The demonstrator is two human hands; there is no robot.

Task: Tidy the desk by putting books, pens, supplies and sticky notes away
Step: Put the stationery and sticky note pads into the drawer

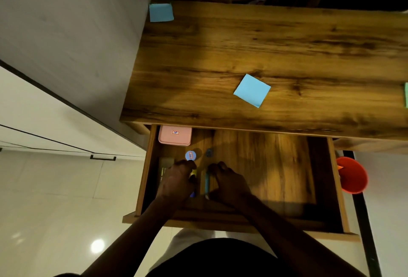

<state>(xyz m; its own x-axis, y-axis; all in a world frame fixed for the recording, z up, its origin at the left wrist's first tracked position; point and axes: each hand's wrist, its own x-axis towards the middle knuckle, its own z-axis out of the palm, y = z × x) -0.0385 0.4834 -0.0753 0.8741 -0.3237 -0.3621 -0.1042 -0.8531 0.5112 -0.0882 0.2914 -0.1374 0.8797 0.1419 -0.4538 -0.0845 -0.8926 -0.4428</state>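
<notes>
Now, left hand (177, 180) clasping the yellow-and-blue pen (193, 172), right hand (228, 183) curled against the teal pen (207, 183), grip unclear: best lay both flat, parallel, in the drawer (265, 166).

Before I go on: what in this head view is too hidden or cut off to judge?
- Head view: left hand covers most of a yellow item; its kind is unclear.
- Head view: right hand hides whether it grips the teal pen.
- Head view: green item cut off by the right edge.
- Head view: pink box label too small to read.
</notes>
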